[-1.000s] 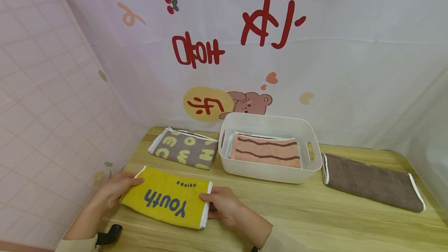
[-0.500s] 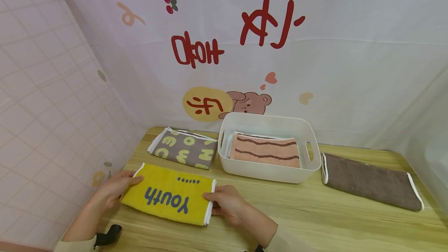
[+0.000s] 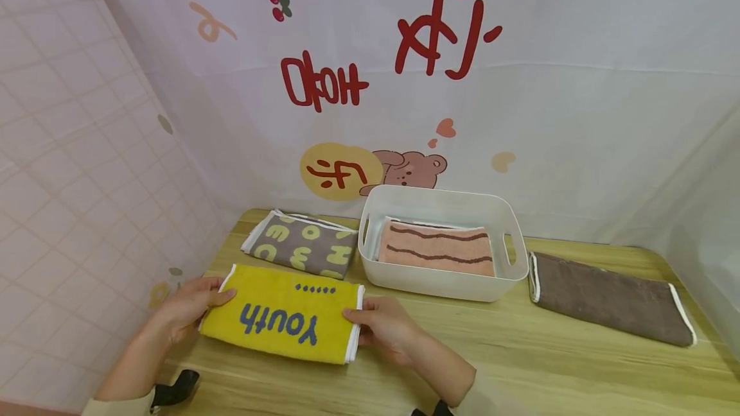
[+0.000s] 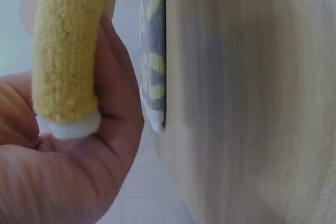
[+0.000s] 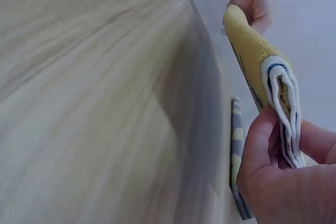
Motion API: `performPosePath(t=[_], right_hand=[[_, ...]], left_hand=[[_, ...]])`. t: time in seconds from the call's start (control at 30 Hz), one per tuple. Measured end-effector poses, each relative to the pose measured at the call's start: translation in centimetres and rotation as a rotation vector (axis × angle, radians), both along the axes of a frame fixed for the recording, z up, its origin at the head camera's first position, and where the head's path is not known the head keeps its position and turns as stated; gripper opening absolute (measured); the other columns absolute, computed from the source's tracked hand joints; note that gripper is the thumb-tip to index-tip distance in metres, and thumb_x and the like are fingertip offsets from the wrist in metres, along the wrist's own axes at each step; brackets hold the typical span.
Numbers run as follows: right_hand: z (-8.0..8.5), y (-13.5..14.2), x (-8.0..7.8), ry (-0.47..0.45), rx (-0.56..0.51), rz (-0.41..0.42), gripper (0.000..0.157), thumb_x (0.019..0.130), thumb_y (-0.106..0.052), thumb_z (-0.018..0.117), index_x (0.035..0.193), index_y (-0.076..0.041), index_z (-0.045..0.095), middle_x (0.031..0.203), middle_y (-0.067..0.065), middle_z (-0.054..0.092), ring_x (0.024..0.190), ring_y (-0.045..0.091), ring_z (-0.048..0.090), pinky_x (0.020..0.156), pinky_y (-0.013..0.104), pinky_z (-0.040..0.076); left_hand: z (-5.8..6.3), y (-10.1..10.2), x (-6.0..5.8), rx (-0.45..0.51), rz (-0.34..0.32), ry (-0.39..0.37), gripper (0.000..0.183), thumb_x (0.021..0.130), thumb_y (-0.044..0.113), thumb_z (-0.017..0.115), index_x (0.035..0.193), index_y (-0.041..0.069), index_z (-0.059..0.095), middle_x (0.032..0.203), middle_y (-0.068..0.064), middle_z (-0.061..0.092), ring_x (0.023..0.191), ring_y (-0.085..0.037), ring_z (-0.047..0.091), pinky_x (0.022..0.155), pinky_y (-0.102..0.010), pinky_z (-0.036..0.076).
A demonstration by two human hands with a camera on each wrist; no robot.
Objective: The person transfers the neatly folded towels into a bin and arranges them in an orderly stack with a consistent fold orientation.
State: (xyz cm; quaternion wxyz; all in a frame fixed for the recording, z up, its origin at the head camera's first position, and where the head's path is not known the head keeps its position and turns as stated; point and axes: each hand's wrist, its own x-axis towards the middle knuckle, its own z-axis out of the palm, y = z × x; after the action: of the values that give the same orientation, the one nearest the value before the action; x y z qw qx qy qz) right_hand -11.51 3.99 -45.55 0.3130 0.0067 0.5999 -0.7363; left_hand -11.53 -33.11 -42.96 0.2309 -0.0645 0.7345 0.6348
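A folded yellow towel (image 3: 283, 313) with blue "Youth" lettering and white edges is held between both hands, lifted off the table. My left hand (image 3: 193, 307) pinches its left end, thumb on top and fingers beneath; the left wrist view shows the towel's edge (image 4: 68, 61) inside the curled fingers. The right hand (image 3: 384, 329) grips the right end, and in the right wrist view the layered white hem (image 5: 283, 103) sits between thumb and fingers. Just behind the towel lies a folded grey towel with yellow-green letters (image 3: 303, 242).
A white plastic basket (image 3: 439, 283) with a folded pink striped towel (image 3: 436, 249) inside stands at the back middle. To its right, a folded brown towel (image 3: 609, 300) lies on the wooden table (image 3: 520, 364). Fabric walls (image 3: 549, 108) close in the back and sides.
The yellow towel's right end has moved up and to the right with my right hand, so the towel lies straighter in view. My left hand keeps its hold and has barely moved.
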Motion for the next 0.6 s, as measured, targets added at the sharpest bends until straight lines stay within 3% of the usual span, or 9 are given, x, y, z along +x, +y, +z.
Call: performPosePath(t=[0.27, 0.6], right_hand=[[0.8, 1.2, -0.3, 0.021, -0.043, 0.014, 0.034, 0.103, -0.011, 0.067, 0.130, 0.009, 0.065, 0.117, 0.019, 0.074, 0.099, 0.026, 0.075, 0.086, 0.043, 0.062], [2.2, 2.1, -0.4, 0.037, -0.060, 0.014, 0.039, 0.102, -0.013, 0.069, 0.133, 0.010, 0.063, 0.121, 0.018, 0.073, 0.104, 0.027, 0.074, 0.088, 0.043, 0.061]], left_hand=[[1.1, 0.8, 0.1, 0.111, -0.007, -0.009, 0.033, 0.109, 0.016, 0.057, 0.130, -0.009, 0.049, 0.101, -0.007, 0.076, 0.089, -0.021, 0.076, 0.077, -0.038, 0.063], [1.9, 1.5, 0.0, 0.140, 0.013, 0.002, 0.029, 0.109, 0.016, 0.057, 0.126, -0.006, 0.051, 0.099, -0.008, 0.077, 0.088, -0.021, 0.076, 0.076, -0.038, 0.063]])
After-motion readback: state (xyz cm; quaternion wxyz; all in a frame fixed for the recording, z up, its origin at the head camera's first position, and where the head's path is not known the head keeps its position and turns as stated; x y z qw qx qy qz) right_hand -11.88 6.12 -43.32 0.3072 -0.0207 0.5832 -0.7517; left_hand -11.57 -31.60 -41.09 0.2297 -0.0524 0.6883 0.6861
